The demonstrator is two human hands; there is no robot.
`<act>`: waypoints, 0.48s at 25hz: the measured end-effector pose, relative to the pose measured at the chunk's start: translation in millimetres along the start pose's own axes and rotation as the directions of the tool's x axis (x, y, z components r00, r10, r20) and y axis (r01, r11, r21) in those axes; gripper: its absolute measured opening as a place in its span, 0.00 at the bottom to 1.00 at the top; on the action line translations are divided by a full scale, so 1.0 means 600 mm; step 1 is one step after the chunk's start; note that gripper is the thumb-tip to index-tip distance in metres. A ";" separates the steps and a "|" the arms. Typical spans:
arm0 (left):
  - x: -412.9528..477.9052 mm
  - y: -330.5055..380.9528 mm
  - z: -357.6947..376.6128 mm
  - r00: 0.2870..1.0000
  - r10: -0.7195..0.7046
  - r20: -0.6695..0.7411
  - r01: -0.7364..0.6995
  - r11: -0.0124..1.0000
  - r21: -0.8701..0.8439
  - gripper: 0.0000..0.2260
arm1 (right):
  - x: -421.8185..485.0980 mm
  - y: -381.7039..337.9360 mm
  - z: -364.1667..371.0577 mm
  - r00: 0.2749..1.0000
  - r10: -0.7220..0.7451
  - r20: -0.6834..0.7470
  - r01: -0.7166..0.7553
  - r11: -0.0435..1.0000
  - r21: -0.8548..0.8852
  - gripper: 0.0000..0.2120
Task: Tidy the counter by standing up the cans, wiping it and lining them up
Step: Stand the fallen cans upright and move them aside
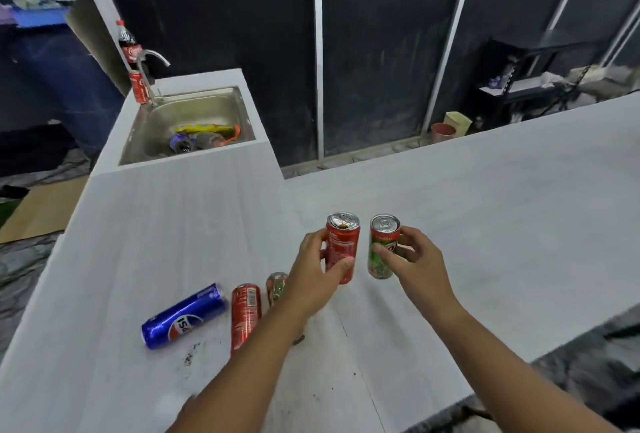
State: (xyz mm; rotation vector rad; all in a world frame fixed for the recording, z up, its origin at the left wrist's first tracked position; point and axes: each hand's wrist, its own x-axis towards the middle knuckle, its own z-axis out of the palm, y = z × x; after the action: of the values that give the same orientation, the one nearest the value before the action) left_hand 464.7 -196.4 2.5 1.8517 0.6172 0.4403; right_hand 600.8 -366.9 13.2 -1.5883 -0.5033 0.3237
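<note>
Light falls from above, even and quite bright, on the pale worktop (467,224). The shadows under the lying blue can (183,316) are faint and soft. The dark wall panels (225,34) in the upper frame stay dim. Small glare sits on the lids of the red can (343,242) and the green can (379,269), and on the metal sink (149,134). The wide lens curves the worktop edges and tilts the white post (451,34) at upper right. The upper left corner is smeared, and the forearms (242,380) at the bottom look soft.
</note>
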 end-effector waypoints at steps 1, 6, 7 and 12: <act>0.015 -0.004 0.022 1.000 -0.009 0.004 0.009 1.000 -0.029 0.27 | 0.014 0.009 -0.012 1.000 0.008 -0.009 -0.008 1.000 -0.005 0.20; 0.071 -0.016 0.098 0.998 -0.057 -0.011 0.056 0.994 -0.099 0.26 | 0.077 0.048 -0.057 0.997 0.037 -0.066 -0.040 0.999 -0.033 0.21; 0.079 -0.017 0.109 0.998 -0.069 -0.009 0.068 0.993 -0.100 0.26 | 0.087 0.054 -0.065 0.996 0.039 -0.076 -0.042 0.998 -0.044 0.21; 0.100 -0.026 0.147 0.993 -0.115 0.006 0.115 0.987 -0.110 0.27 | 0.118 0.086 -0.093 0.995 0.067 -0.068 -0.071 0.996 -0.057 0.21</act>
State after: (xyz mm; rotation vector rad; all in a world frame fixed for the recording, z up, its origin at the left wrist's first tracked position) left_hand 559.6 -221.7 -42.5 1.7021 0.6833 0.3908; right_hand 695.7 -381.2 -26.7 -1.6713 -0.4116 0.3098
